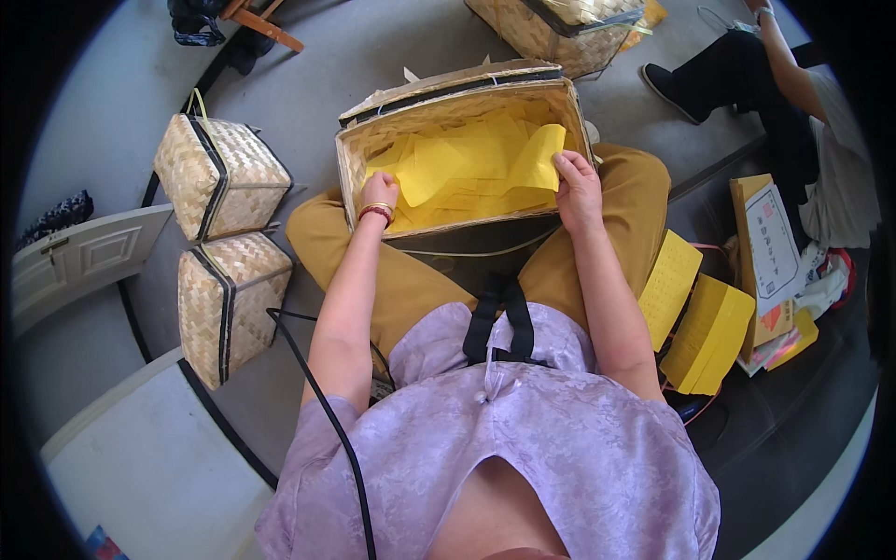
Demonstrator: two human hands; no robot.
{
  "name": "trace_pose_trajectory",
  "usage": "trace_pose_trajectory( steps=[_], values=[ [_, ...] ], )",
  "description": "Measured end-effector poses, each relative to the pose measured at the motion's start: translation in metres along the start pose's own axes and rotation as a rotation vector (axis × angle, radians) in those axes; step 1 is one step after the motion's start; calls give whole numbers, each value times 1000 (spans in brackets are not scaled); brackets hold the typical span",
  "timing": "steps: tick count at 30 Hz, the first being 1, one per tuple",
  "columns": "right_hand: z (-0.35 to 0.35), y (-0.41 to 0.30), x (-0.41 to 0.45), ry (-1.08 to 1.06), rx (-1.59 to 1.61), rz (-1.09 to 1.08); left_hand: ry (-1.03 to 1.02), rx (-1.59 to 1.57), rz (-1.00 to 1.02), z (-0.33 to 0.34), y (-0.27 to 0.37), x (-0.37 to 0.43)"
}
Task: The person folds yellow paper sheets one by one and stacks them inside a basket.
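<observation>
An uncovered woven bamboo basket [343, 168] stands between my knees, its lid [448, 87] tipped back along the far edge. Many loose sheets of yellow paper [455, 199] lie inside it. A curling yellow sheet [539, 157] is pinched at its right end by the thumb and fingers of my right hand [581, 189], over the basket's right side. At the left end of the papers, my left hand [380, 192] has its fingers curled down on yellow paper. Its fingertips are partly hidden, and a red bead bracelet and a gold-coloured band circle that wrist.
Two closed woven baskets [234, 301] stand on the floor at left, another [560, 35] beyond. Stacks of yellow paper [707, 336] and a cardboard piece with a printed sheet [773, 245] lie on the dark seat at right. A seated person's leg [742, 77] is nearby. A black cable [329, 413] crosses my left arm.
</observation>
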State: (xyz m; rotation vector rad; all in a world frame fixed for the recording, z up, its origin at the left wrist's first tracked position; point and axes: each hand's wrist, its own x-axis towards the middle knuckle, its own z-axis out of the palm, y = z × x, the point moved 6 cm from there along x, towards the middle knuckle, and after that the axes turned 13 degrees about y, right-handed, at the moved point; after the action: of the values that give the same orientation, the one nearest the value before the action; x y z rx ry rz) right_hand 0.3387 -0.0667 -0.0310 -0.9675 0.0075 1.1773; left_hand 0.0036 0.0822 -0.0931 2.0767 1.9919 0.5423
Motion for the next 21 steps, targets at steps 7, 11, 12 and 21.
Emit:
trace_pose_trajectory(
  steps=[7,11,12,21],
  values=[
    [8,12,-9,-7,-147,47,-312,-651,44,-27,175,-29],
    [9,19,-9,-69,-168,87,-365,-601,134,-34,235,-51],
    [9,19,-10,-98,-162,99,-361,-581,123,-33,236,-51],
    [15,20,-11,-39,-188,126,-514,-773,-25,-11,217,-49]
  ],
)
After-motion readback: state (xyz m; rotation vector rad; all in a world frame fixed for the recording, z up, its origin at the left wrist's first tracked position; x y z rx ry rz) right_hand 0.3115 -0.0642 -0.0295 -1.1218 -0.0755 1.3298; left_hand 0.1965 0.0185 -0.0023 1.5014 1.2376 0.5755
